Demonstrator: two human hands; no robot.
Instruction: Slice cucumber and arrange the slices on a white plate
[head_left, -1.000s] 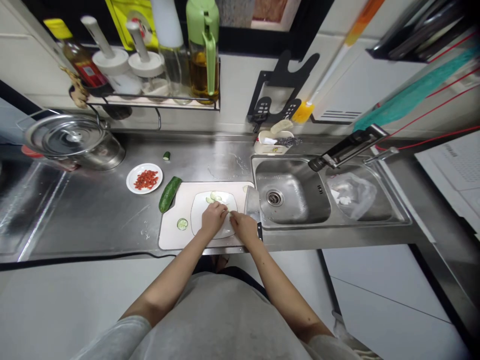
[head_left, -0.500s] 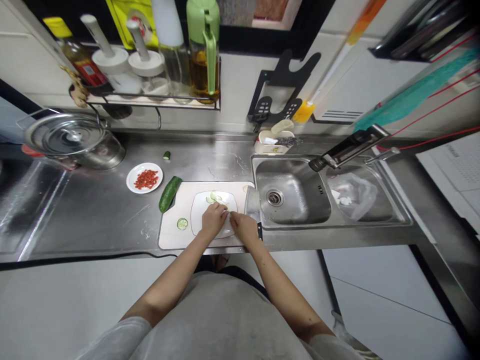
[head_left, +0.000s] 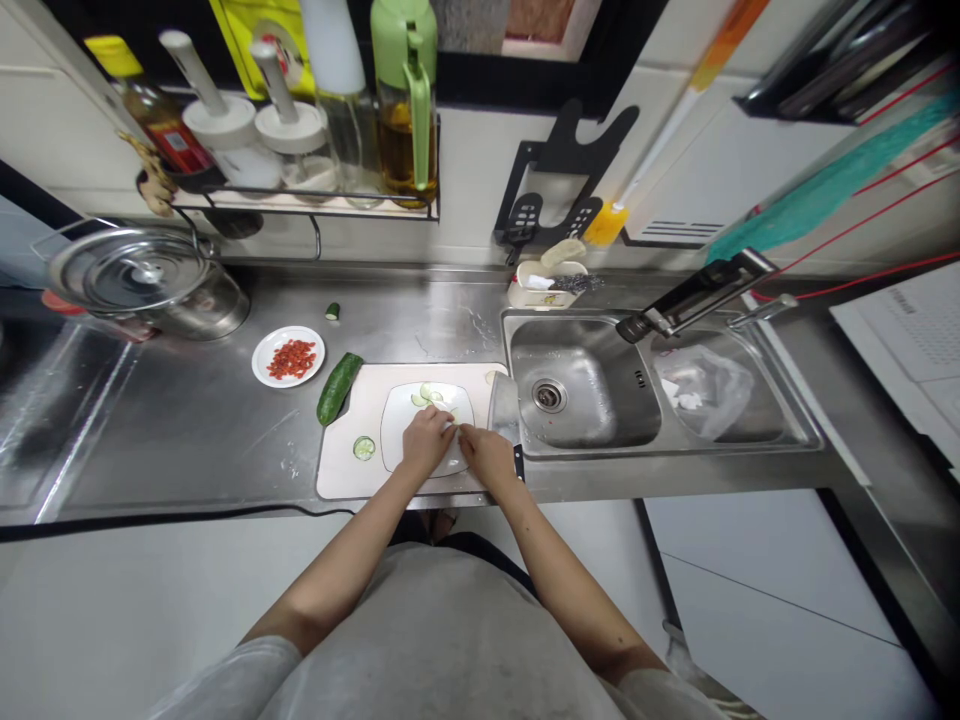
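Note:
Both my hands meet over a white square plate [head_left: 391, 425] that lies on a pale cutting board [head_left: 341, 478]. My left hand [head_left: 427, 438] and my right hand [head_left: 484, 455] are closed, fingertips pinched together on a small pale green piece that looks like a cucumber slice. Several thin cucumber slices [head_left: 424, 394] rest at the plate's far side. A small stack of cucumber rounds [head_left: 364, 447] sits on the board left of the plate. Across the board's left edge lies a cut cucumber [head_left: 340, 388]. Beside my right hand is a cleaver [head_left: 505, 408], its black handle toward me.
A white plate of chopped red pieces [head_left: 289, 358] and a cucumber end [head_left: 332, 311] stand on the steel counter. Left is a lidded steel pot [head_left: 202, 300]; right, a double sink [head_left: 585, 390] with a tap [head_left: 697, 295]. Above hangs a rack of bottles [head_left: 405, 130].
Almost nothing differs. My hands keep the same pinch over the plate, and the whole view has shifted very slightly.

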